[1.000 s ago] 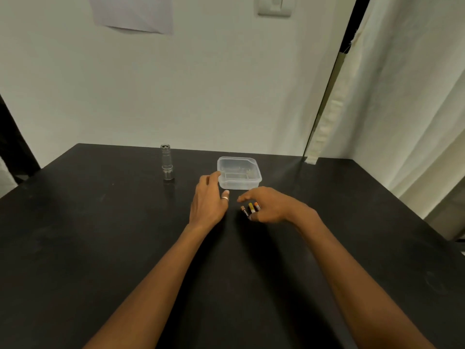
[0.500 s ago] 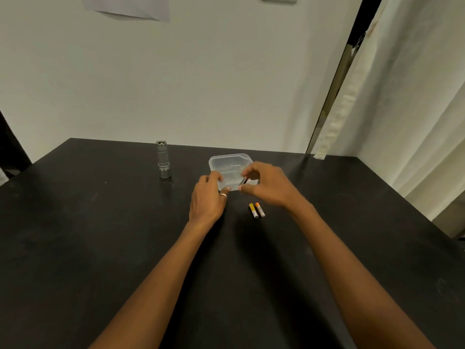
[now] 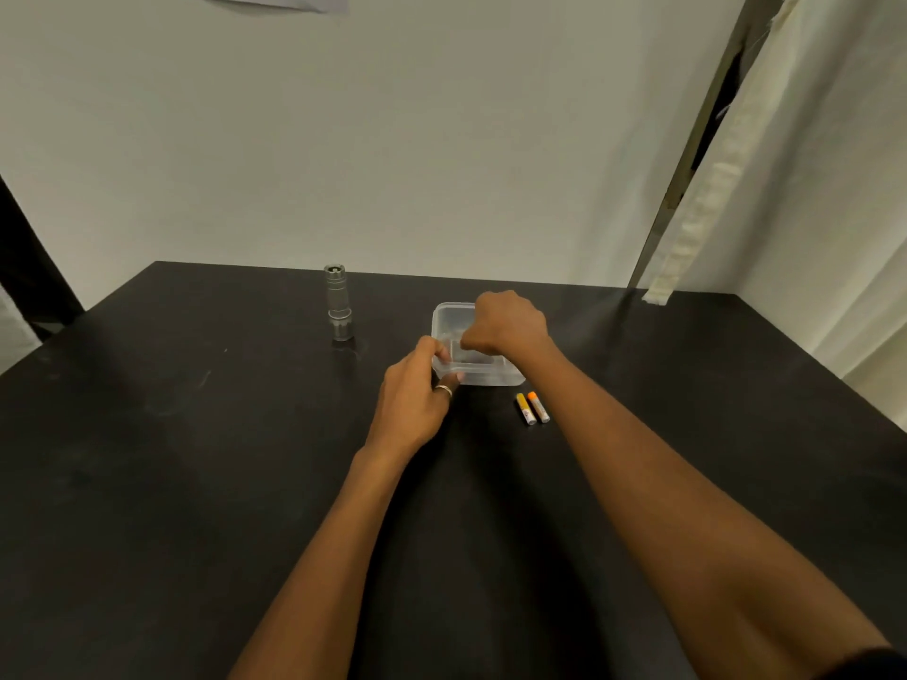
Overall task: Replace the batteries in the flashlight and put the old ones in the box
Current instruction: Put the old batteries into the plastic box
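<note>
Reaching forward from the bottom edge, two bare forearms cross a black table (image 3: 147, 483) toward its middle. Nearest of the small things are two batteries (image 3: 533, 408) lying side by side and touching — one with a yellow end, one with an orange end — on the tabletop just in front of the near right corner of the box (image 3: 495, 374), apart from both hands.

The left hand (image 3: 414, 402) sits at the box's near left corner. Its thumb and fingertips are pressed onto the rim there, the other fingers curled in close together, and a pale ring (image 3: 444, 390) shows on one finger.

The right hand (image 3: 508, 323) is over the clear plastic box, knuckles up, fingers bunched and pointing down into the open top. Whether they pinch anything cannot be told — the fingertips are hidden behind the hand and blurred through the plastic. A dark shape shows on the box floor beneath them, too unclear to name.

Farther back and to the left, well apart from the box, a silver flashlight (image 3: 337, 304) stands upright on the table. Behind it rises a plain pale wall, with a cream curtain (image 3: 785, 188) hanging at the right.
</note>
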